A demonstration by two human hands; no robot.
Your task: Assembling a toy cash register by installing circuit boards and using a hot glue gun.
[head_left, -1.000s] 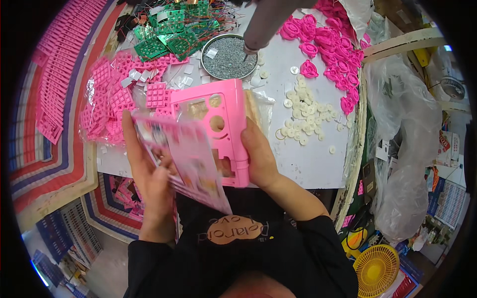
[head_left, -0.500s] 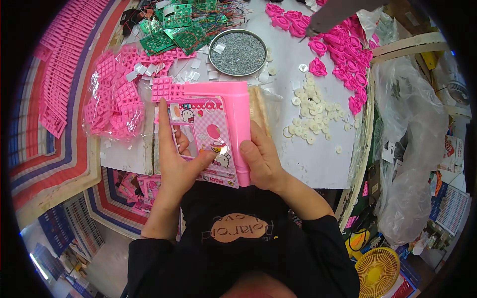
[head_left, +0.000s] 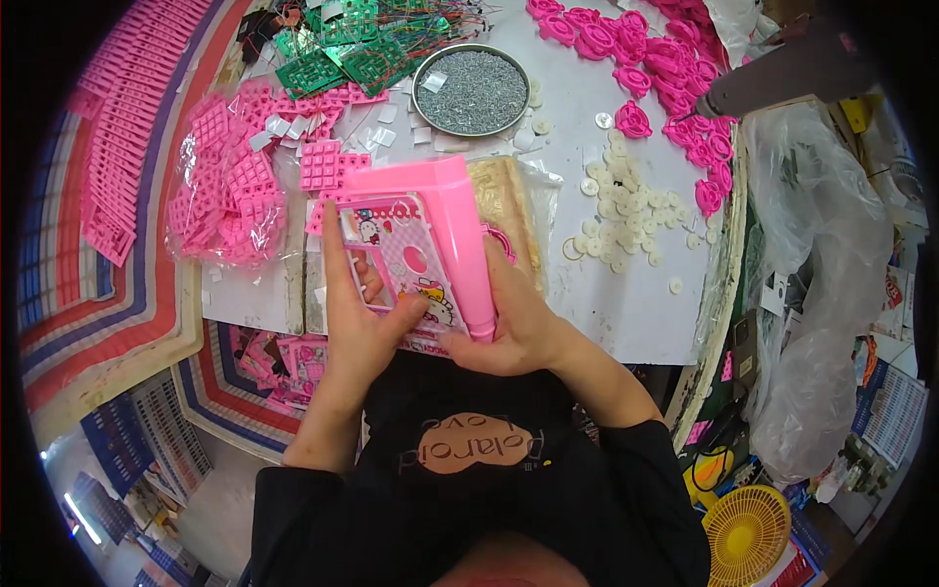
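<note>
A toy case in two parts is held over the near edge of the table. Its printed front panel [head_left: 399, 256], pink checked with cartoon figures and a cut-out window, lies against a glossy pink plastic shell [head_left: 452, 210]. My left hand [head_left: 370, 328] grips the panel, thumb on the print and fingers behind, showing through the window. My right hand [head_left: 518, 323] closes on the shell's right side, thumb at the lower corner. A pink loop [head_left: 501, 240] shows beside my right fingers. Beyond the shell lies a worn tan block [head_left: 509, 196], partly hidden.
Pink keypads [head_left: 323, 164] and a bag of keypads [head_left: 230, 186] lie left. Behind are green circuit boards [head_left: 377, 64] and a round tray of screws [head_left: 469, 93]. White discs [head_left: 626, 205] and pink ring parts [head_left: 675, 83] lie right, beneath a dark hanging tool [head_left: 792, 78].
The panel and shell have tilted, their top leaning further left. My right hand has slid down to the shell's lower corner. The hanging tool has swung to the right.
</note>
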